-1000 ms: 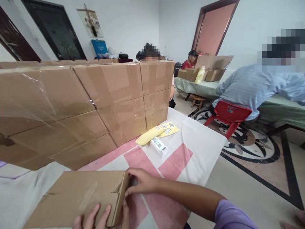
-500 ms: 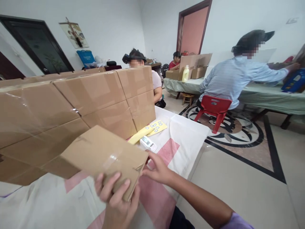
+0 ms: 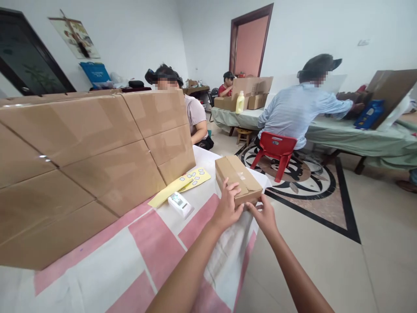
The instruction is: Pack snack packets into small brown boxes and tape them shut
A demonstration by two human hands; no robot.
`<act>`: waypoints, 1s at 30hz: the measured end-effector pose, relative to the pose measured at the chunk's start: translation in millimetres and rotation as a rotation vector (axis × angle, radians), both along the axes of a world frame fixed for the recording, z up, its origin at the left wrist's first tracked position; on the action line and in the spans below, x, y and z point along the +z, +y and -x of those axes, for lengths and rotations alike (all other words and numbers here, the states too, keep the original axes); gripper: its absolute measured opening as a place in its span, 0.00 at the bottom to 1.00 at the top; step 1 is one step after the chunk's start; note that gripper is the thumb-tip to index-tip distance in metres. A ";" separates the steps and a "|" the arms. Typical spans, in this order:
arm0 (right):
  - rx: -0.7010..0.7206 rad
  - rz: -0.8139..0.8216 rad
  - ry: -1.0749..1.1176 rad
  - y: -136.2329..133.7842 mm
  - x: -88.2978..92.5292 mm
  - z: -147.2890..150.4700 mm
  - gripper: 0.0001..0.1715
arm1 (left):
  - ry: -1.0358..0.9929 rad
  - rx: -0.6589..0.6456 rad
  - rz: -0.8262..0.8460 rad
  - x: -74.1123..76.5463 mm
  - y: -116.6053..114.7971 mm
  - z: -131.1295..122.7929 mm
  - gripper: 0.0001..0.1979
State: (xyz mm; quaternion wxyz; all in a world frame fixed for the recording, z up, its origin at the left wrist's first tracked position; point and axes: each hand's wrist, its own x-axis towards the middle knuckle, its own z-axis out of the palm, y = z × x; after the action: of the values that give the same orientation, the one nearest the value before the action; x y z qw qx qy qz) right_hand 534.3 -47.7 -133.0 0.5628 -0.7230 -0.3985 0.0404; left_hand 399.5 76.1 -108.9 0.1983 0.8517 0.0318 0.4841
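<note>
A small brown cardboard box [image 3: 239, 174] rests near the right edge of the table, a strip of clear tape on its top. My left hand [image 3: 230, 204] grips its near left side, fingers over the top edge. At the near right corner, my right hand [image 3: 263, 214] holds the box with thumb and fingers. Left of the hands lie a white packet [image 3: 180, 205] and a yellow sheet with stickers [image 3: 195, 177].
Large taped cartons [image 3: 107, 134] are stacked along the table's left side. A person sits behind them. At a green-covered table [image 3: 345, 134] are two more people, one by a red chair [image 3: 276, 148], with a blue pack [image 3: 369, 114].
The small box has moved from the near middle, where it was tilted in my hands, to the table's right edge. Both hands have moved with it, and the view has shifted right.
</note>
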 end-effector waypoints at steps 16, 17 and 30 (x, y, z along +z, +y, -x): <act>0.039 0.019 0.006 207.1 -12.3 -92.6 0.33 | -0.068 0.280 0.047 -16.2 204.8 -108.4 0.26; 0.015 0.030 0.006 208.5 -14.7 -91.7 0.34 | -0.068 0.309 0.056 -16.5 214.5 -112.9 0.26; -0.057 0.179 -0.060 205.5 -16.9 -90.5 0.26 | -0.002 0.637 0.198 1.0 272.1 -131.1 0.26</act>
State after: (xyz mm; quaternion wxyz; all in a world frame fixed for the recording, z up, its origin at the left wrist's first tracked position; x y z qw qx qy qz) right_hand 624.8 157.8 -149.9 0.4849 -0.7822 -0.3893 0.0384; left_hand 530.6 348.2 -107.9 0.1189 0.7749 0.3433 0.5173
